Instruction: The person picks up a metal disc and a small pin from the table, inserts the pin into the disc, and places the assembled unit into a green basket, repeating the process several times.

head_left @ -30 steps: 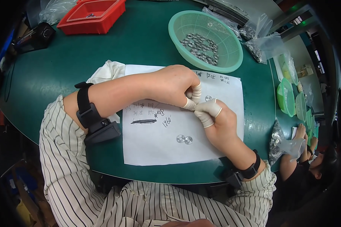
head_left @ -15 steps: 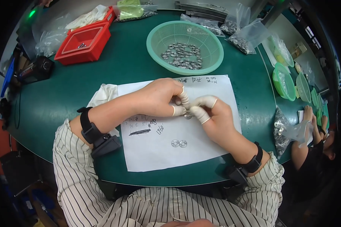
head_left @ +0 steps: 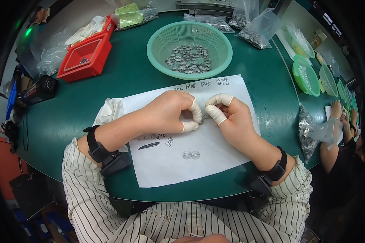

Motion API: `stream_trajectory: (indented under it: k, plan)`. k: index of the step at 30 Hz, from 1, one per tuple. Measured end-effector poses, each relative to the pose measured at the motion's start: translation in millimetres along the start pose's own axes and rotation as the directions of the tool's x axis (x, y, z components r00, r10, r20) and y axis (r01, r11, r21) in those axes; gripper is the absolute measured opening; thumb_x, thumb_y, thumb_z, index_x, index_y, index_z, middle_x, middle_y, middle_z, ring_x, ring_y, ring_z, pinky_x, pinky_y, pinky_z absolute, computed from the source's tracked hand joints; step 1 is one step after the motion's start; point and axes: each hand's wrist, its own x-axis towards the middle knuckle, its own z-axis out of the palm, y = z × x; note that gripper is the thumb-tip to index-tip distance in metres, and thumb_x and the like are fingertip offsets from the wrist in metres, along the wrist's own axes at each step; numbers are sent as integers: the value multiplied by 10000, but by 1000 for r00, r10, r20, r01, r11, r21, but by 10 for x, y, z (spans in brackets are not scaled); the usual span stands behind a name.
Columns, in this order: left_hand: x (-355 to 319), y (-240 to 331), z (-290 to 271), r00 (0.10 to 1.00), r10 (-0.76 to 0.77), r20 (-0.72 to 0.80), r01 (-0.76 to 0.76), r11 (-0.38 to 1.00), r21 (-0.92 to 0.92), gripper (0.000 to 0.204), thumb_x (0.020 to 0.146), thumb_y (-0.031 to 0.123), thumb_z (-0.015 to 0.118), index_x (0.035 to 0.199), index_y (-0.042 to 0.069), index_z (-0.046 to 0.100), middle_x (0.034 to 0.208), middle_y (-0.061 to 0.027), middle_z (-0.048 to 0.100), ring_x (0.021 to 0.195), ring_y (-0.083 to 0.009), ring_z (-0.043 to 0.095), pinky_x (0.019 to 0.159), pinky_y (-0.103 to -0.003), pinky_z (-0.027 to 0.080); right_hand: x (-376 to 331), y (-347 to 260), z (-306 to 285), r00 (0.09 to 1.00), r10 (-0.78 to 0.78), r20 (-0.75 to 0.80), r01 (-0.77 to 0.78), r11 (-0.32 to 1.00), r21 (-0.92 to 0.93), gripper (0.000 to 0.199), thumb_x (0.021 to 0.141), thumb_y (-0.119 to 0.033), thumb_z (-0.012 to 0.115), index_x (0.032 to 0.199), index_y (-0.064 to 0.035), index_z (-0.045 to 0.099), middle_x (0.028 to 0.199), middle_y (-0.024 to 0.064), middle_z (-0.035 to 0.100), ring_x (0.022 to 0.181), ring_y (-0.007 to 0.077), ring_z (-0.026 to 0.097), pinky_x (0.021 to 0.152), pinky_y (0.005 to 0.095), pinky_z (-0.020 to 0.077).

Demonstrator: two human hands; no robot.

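A small grey metal piece (head_left: pixel 202 120) between the left hand (head_left: pixel 169 108) and the right hand (head_left: pixel 240 120), over the upper half of the white rectangular paper sheet (head_left: pixel 219 160), could slip if the thin white finger covers (head_left: pixel 219 116) grip its edge poorly; dropped, it might knock the two round silver metal discs (head_left: pixel 187 155) side by side on the sheet's lower half. The left forefinger and thumb curve nearly together at the piece; the right fingertips nearly meet beside it. Whether either pair clamps it cannot be told.
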Motion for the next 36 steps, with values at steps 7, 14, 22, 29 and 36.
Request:
stream_trajectory:
  k: [7,14,22,29,36]
  plan:
    - [-2,-7,-61,997,68,-28,-64,993,102,99,690,81,693,785,65,670,773,-68,616,804,-248,578,735,-347,472,-19,-17,-11,998,31,46,-28,997,-78,103,885,-81,608,954,-8,589,835,15,605,731,63,559,622,201,457]
    - [-5,-58,-29,998,53,-12,-52,992,113,87,692,102,694,775,80,684,790,-74,591,855,-269,546,783,-362,450,-36,-20,-5,999,-18,50,24,993,-116,101,869,-55,621,944,5,590,841,30,614,748,85,578,664,218,480]
    - [-15,-102,-40,996,85,-9,-83,985,151,106,688,88,736,772,92,672,814,-36,600,848,-244,547,758,-340,452,-33,-34,31,997,-47,56,58,976,-211,93,854,-49,634,930,-5,602,823,37,626,729,94,586,646,224,479]
    - [-9,-109,-62,999,47,2,-47,987,151,132,681,103,743,781,85,660,815,-48,591,842,-260,544,747,-353,452,11,-100,66,944,-295,144,329,851,-410,93,800,-14,650,880,-46,617,767,89,604,657,226,597,601,286,476]
    - [-14,-102,-58,998,62,3,-61,988,139,134,686,71,735,802,95,672,818,-49,591,837,-253,545,737,-344,457,-5,-57,66,928,-340,150,371,815,-445,96,795,-12,652,873,-54,613,748,84,588,659,227,591,580,297,467]
